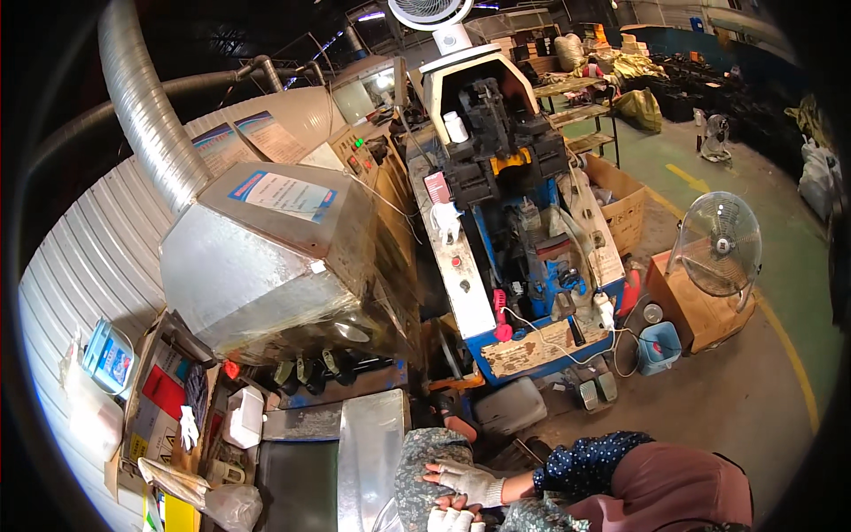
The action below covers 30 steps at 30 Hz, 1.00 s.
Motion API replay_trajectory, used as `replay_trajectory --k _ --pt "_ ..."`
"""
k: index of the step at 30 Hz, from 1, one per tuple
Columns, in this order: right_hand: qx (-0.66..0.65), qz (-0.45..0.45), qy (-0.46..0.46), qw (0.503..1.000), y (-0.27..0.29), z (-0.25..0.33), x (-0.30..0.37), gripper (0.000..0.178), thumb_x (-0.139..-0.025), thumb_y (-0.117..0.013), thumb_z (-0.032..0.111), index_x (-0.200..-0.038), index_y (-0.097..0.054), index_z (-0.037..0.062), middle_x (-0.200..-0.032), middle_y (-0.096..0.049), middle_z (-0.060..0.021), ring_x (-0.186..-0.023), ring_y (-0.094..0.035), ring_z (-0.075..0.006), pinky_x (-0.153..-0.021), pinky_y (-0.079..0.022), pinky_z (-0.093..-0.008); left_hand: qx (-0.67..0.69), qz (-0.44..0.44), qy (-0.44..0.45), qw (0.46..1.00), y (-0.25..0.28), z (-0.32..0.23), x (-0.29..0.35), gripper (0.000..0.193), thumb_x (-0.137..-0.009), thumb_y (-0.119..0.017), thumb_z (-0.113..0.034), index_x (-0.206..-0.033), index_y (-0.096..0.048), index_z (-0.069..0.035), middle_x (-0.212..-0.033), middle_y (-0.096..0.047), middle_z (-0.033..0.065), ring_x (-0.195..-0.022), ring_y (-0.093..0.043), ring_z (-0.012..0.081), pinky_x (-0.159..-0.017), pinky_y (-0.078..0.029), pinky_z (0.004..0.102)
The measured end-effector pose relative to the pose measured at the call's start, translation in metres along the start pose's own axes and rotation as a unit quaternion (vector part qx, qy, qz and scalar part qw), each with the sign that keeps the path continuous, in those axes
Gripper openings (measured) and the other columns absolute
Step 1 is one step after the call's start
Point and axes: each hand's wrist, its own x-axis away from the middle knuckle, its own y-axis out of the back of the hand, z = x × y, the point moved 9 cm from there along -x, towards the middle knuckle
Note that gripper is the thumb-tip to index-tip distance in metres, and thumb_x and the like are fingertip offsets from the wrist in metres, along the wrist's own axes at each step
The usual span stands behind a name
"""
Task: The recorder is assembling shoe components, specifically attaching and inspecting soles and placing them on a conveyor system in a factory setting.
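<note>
Floral-print trousers (418, 450) lay just beside the right edge of a sheet-metal cover (372, 450). On them rested the right hand (472, 483), spread and released; the left hand (455, 518) curled nearby, its hold impossible to tell. A careless leftward slip could have scraped skin on that edge. Two hands, one cover.
</note>
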Motion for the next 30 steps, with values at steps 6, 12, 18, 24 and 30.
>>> replay_trajectory --k 6,12,18,24,30 --pt "0.007 -0.003 0.007 1.0 -0.007 -0.006 0.0 0.067 -0.094 -0.057 0.027 -0.158 -0.036 0.0204 -0.166 -0.024 -0.0084 -0.149 -0.032 -0.0356 -0.12 -0.03 -0.0486 0.024 0.028 0.021 0.999 -0.002 0.007 0.005 0.026 -0.082 -0.066 -0.018 -0.106 -0.064 -0.006 -0.108 -0.061 0.0193 -0.109 -0.056 0.0418 -0.098 -0.044 0.0501" --pt "-0.02 -0.015 0.0 1.0 -0.007 -0.008 0.001 0.058 -0.099 -0.046 0.023 -0.156 -0.04 0.0196 -0.164 -0.029 -0.0098 -0.146 -0.036 -0.0305 -0.12 -0.031 -0.0454 0.061 0.035 0.039 0.997 0.007 0.003 -0.003 0.021 -0.084 -0.066 -0.014 -0.102 -0.067 -0.004 -0.109 -0.065 0.0217 -0.106 -0.058 0.0436 -0.098 -0.045 0.0521" --pt "0.02 -0.03 -0.007 0.999 0.002 -0.005 0.0 0.055 -0.1 -0.044 0.025 -0.155 -0.042 0.019 -0.163 -0.032 -0.0101 -0.147 -0.036 -0.03 -0.12 -0.031 -0.044 0.07 0.055 0.055 0.994 0.009 -0.002 -0.017 0.02 -0.084 -0.066 -0.013 -0.101 -0.068 -0.003 -0.107 -0.067 0.023 -0.103 -0.06 0.0449 -0.097 -0.046 0.0538" --pt "0.004 -0.026 0.001 1.0 0.0 0.0 -0.005 0.067 -0.088 -0.069 0.026 -0.15 -0.047 0.0159 -0.159 -0.037 -0.0128 -0.146 -0.036 -0.0329 -0.12 -0.031 -0.0446 0.069 0.055 0.058 0.994 0.008 0.011 -0.006 0.023 -0.084 -0.067 -0.015 -0.104 -0.066 -0.004 -0.113 -0.063 0.0214 -0.108 -0.057 0.0433 -0.097 -0.045 0.0551" --pt "-0.5 -0.078 -0.308 0.806 -0.03 -0.031 0.008 0.052 -0.108 -0.043 0.02 -0.157 -0.031 0.0072 -0.158 -0.039 -0.0088 -0.144 -0.041 -0.0214 -0.114 -0.039 -0.0329 0.05 0.022 0.024 0.998 0.007 0.027 0.005 0.024 -0.084 -0.068 -0.022 -0.104 -0.07 -0.009 -0.117 -0.068 0.0116 -0.119 -0.06 0.0351 -0.103 -0.047 0.0486"
